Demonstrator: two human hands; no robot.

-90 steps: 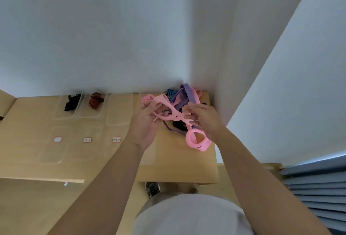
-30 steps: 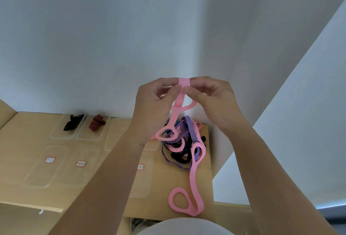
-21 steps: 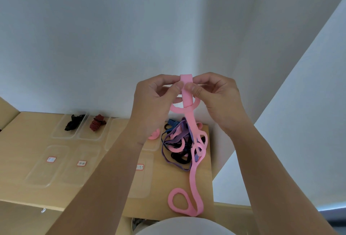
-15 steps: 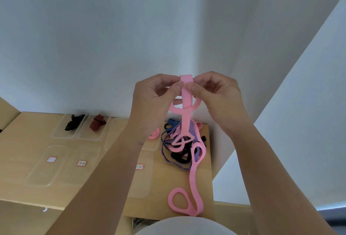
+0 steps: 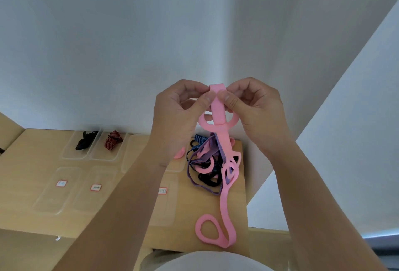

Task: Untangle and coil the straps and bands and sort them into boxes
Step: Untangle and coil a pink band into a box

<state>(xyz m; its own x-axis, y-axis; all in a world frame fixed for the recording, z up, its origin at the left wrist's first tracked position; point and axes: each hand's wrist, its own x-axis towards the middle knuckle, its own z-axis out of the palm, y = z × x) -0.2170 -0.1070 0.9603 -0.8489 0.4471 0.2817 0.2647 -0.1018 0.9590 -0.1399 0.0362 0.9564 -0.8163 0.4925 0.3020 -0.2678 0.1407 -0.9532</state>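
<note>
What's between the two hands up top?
The folded top of the pink band, pinched from either side by the left hand and right hand; head view.

pink band (image 5: 218, 109): raised, dangling | tangled bands (image 5: 207, 179): heap beside clear boxes (image 5: 64, 201)

**Three labels, none legible**

Three small white rectangular labels with red borders sit on the near row of clear plastic boxes (image 5: 54, 203) on the light wooden bench (image 5: 26, 162). These are the left label (image 5: 61, 183), the middle label (image 5: 96, 187) and the right label (image 5: 162, 190) (just beside a forearm). Each bears faint dark marks, too small and blurred to read.
</note>
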